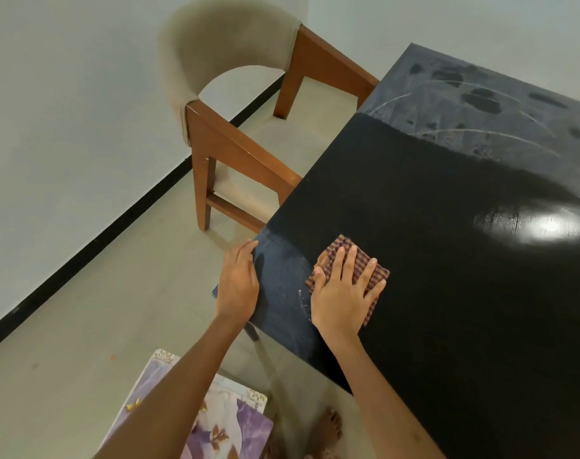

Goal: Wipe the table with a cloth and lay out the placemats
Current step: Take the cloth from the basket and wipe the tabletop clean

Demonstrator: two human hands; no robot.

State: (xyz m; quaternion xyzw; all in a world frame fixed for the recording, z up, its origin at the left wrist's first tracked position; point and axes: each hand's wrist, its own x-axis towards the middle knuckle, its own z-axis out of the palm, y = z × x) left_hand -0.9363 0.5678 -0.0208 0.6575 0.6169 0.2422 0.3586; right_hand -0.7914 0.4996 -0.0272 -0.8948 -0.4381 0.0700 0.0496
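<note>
A glossy black table (447, 226) fills the right of the view; its far part is dusty with smudges and its near left corner looks hazy. A folded checked cloth (364, 260), brown and purple, lies flat near that corner. My right hand (343, 293) presses down on the cloth with fingers spread and straight. My left hand (239, 283) rests on the table's left edge, fingers along the rim. Placemats (222, 422) with a purple and white floral print lie low at the bottom, partly hidden behind my left forearm.
A wooden armchair (235, 140) with a beige padded back stands at the table's left side, pushed partly under it. The floor (83, 359) is pale tile, with a black skirting line along the white wall. My bare foot (328, 429) shows near the table's front edge.
</note>
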